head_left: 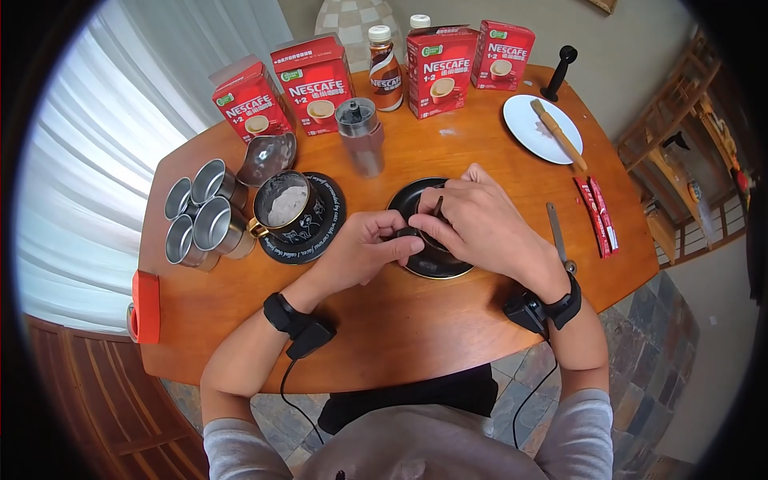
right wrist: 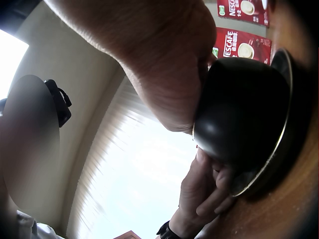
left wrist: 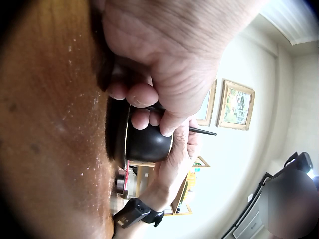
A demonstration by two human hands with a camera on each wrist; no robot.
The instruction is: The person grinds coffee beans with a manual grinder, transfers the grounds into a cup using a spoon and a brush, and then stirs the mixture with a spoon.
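Note:
A black cup (right wrist: 239,109) stands on a black gold-rimmed saucer (head_left: 432,273) near the table's middle. My left hand (head_left: 378,244) grips the cup at its side, fingers curled by the handle and thumb on top. Over the cup's mouth, my right hand (head_left: 484,224) pinches a slim dark stick-like utensil (left wrist: 202,131), whose end pokes out above the fingers. Its lower part is hidden in the cup and behind the hand. The cup's inside is mostly covered by my hands in the head view.
Left of the hands, a gold-handled cup (head_left: 260,227) with pale powder sits on a black patterned saucer (head_left: 326,240), near several metal cups (head_left: 216,228). A grinder (head_left: 362,144) and red Nescafe boxes (head_left: 437,76) stand behind. Rightward lie a white plate (head_left: 524,128) with a brush (head_left: 558,134) and red sachets (head_left: 596,216).

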